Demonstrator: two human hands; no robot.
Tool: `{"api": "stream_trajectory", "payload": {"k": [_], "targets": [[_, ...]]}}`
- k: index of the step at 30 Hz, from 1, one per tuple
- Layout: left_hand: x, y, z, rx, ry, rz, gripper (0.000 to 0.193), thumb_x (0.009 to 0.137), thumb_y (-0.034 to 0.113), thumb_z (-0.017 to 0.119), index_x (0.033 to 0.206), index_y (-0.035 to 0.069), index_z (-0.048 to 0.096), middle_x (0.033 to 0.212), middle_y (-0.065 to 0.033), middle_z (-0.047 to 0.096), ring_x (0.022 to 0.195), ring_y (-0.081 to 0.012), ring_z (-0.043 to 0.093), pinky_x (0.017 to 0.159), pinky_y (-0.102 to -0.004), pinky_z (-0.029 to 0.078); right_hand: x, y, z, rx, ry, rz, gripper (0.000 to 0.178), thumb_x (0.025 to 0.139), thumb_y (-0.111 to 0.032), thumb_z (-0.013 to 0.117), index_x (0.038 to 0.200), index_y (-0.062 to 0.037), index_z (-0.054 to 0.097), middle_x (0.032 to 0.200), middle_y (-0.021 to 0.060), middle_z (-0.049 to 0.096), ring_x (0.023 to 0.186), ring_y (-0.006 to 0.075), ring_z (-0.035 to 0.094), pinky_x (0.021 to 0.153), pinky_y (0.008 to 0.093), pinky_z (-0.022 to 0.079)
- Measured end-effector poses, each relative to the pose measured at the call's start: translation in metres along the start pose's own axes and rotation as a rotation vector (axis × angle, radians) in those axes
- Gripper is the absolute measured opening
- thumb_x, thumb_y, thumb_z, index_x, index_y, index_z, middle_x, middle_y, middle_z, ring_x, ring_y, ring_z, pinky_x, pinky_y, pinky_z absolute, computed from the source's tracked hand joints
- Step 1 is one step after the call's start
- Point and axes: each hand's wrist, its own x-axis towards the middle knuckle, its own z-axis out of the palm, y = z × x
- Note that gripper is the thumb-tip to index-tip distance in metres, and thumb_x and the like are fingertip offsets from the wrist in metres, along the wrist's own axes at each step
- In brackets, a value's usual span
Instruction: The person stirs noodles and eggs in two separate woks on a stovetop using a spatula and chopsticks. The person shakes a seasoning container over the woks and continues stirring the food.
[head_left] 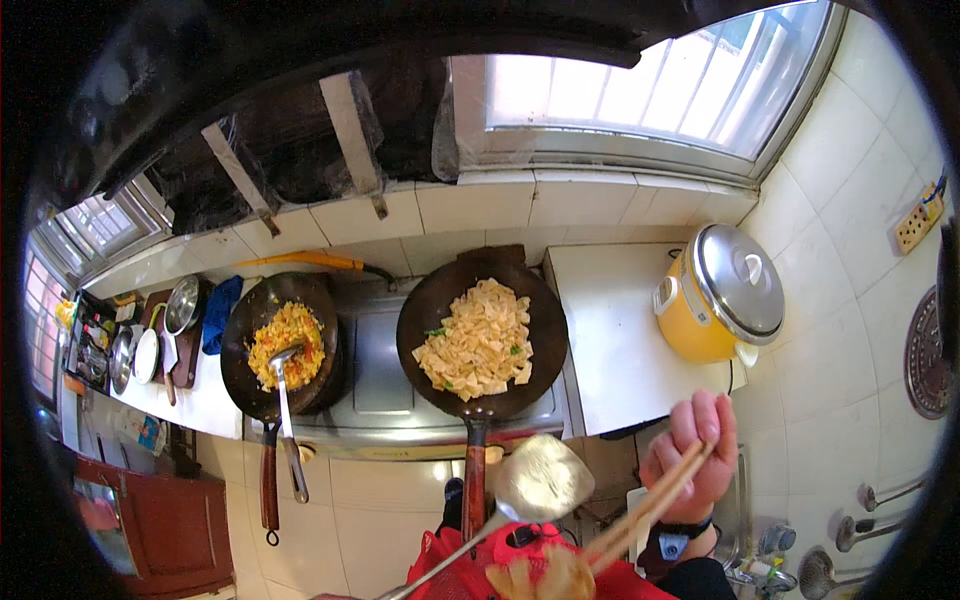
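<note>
My right hand [690, 455], with a dark watch at the wrist, is closed round a pair of chopsticks [650, 505]. Their far ends reach down to blurred tan pieces that look like food [545, 577], close to the lower edge. Beside them a metal spatula [545, 480] hangs in front of the stove, its handle running out at the lower left. Whatever holds that handle is out of the picture, and my left hand does not show. Ahead sits a wok [410, 370] of pale, flat tofu-like pieces [478, 340] with bits of green.
Another wok [237, 375] at left holds yellow-orange food [275, 335] and a ladle [283, 400]. Both wok handles jut toward me from the stove [385, 345]. A yellow rice cooker [695, 310] stands on the right counter [620, 350]. Ladles [850, 530] hang at lower right.
</note>
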Motion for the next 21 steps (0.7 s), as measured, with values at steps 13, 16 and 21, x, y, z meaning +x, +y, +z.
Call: {"api": "stream_trajectory", "payload": {"k": [13,16,21], "targets": [[0.023,0.001,0.005,-0.106,0.026,-0.062,0.054,0.094,0.037,0.057,0.126,-0.006,0.052,0.054,0.0004,0.042,0.036,-0.0044,0.029,0.032,-0.0213,0.019,-0.016,0.006,0.014,0.233,-0.377,0.107,0.040,0.105,-0.031,0.022,0.087,-0.0028,0.044,0.071,0.0111,0.046,0.048,0.0224,0.060,0.035,0.0317,0.054],[0.040,0.001,0.009,-0.091,0.224,0.036,0.059,0.094,0.040,0.056,0.132,-0.004,0.046,0.053,0.0011,0.041,0.035,-0.0052,0.029,0.030,-0.0213,0.020,-0.014,-0.004,0.010,0.183,-0.282,0.143,0.043,0.104,-0.038,0.023,0.079,-0.0084,0.043,0.067,0.0059,0.045,0.037,0.0186,0.048,0.031,0.0314,0.041],[0.069,0.021,0.027,0.048,0.556,0.263,0.045,0.097,0.036,0.052,0.120,-0.003,0.052,0.055,-0.0038,0.044,0.035,-0.0093,0.030,0.031,-0.0260,0.020,0.026,-0.020,-0.032,-0.251,0.061,-0.116,0.035,0.103,-0.032,0.028,0.083,-0.0080,0.043,0.072,0.0082,0.047,0.051,0.0198,0.056,0.044,0.0322,0.052]]}}
